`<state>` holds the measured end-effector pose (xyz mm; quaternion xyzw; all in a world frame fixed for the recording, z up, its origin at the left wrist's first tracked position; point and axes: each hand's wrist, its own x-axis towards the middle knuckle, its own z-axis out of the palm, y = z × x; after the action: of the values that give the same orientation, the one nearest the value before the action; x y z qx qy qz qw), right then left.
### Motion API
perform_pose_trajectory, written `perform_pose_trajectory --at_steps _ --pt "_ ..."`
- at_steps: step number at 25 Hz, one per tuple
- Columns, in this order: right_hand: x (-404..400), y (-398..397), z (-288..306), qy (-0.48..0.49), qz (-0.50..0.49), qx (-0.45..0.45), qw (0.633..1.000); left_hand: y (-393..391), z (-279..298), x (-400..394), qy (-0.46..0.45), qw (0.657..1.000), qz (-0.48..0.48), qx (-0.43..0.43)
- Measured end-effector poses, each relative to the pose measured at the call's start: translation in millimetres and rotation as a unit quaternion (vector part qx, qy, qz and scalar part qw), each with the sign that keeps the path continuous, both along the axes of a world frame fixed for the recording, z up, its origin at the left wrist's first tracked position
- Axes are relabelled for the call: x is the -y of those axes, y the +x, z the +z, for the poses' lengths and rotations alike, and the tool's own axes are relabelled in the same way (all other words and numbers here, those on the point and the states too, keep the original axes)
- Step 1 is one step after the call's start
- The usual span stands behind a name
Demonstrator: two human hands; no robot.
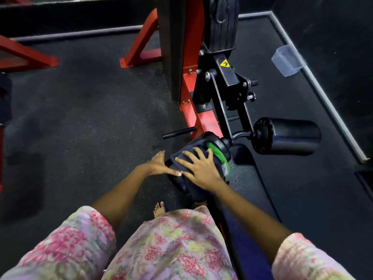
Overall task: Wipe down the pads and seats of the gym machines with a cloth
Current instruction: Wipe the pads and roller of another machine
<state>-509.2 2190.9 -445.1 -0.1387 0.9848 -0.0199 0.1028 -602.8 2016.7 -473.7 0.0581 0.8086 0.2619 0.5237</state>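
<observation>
Wiping near roller pad [219, 145] | right hand [198, 167] spread flat, pressing cloth [217, 156] on it | left hand [159, 165] open, steadying its end | next: likely far roller [290, 136], untouched

Dim, even indoor light with soft shadows; the far wall [333, 27] is nearly black. Wide-angle bending at the edges; near sleeves [66, 249] slightly blurred.

Cloth [193, 156] on near roller pad [181, 182], left of far roller pad [292, 136].
</observation>
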Motion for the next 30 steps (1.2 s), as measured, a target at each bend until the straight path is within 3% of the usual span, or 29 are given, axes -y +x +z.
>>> perform_pose_trajectory --at_steps 2,4,6,8,12,13,16,18,20,22,24,27,29,30 --pt "-35.8 -12.1 0.8 0.018 -0.019 -0.018 0.999 0.6 -1.9 -5.7 -0.014 0.999 -0.041 0.023" --pt "-60.2 -33.4 7.0 0.007 -0.161 -0.006 0.987 8.8 -1.6 -11.0 -0.024 0.999 -0.04 0.004" --pt "-53.4 -44.7 8.2 0.002 -0.258 0.022 0.966 23.7 -1.2 -11.4 -0.045 0.996 -0.04 -0.07" --pt "-30.4 -38.3 5.9 0.003 -0.249 -0.004 0.969 42.2 3.9 -13.0 -0.054 0.985 -0.047 -0.155" --pt "-36.5 -4.3 2.2 0.014 -0.08 -0.075 0.994 84.4 14.1 -27.3 -0.102 0.954 -0.061 -0.276" --pt "-45.4 -6.0 2.5 0.012 -0.075 -0.077 0.994 92.6 13.9 -30.7 -0.122 0.945 -0.073 -0.294" --pt "-44.8 -22.3 2.5 -0.017 -0.232 -0.051 0.971 111.4 11.2 -37.1 -0.187 0.908 -0.109 -0.359" --pt "-20.7 -23.9 2.8 -0.025 -0.272 -0.051 0.961 117.8 8.1 -39.8 -0.205 0.894 -0.12 -0.379" --pt "7.8 -9.8 -5.2 -0.01 -0.186 -0.062 0.981 119.4 3.4 -40.3 -0.181 0.901 -0.116 -0.376" --pt "15.9 15.0 -10.2 0.004 -0.053 -0.059 0.997 115.1 1.5 -31.2 -0.104 0.908 -0.085 -0.397" --pt "-10.7 15.3 -10.0 0.002 0.015 -0.084 0.996 105.2 -6.1 -12.0 -0.013 0.894 -0.047 -0.446" --pt "-41.8 -18.2 0.9 -0.004 -0.133 -0.062 0.989 63.7 1.9 7.1 0.053 0.93 -0.009 -0.364" --pt "-34.0 -37.9 3.8 0.007 -0.242 0.004 0.97 39.5 8.3 5.3 0.006 0.957 -0.054 -0.287" --pt "-20.6 -40.7 2.0 0.019 -0.246 0.007 0.969 29.7 10.1 1.5 -0.028 0.966 -0.087 -0.241"
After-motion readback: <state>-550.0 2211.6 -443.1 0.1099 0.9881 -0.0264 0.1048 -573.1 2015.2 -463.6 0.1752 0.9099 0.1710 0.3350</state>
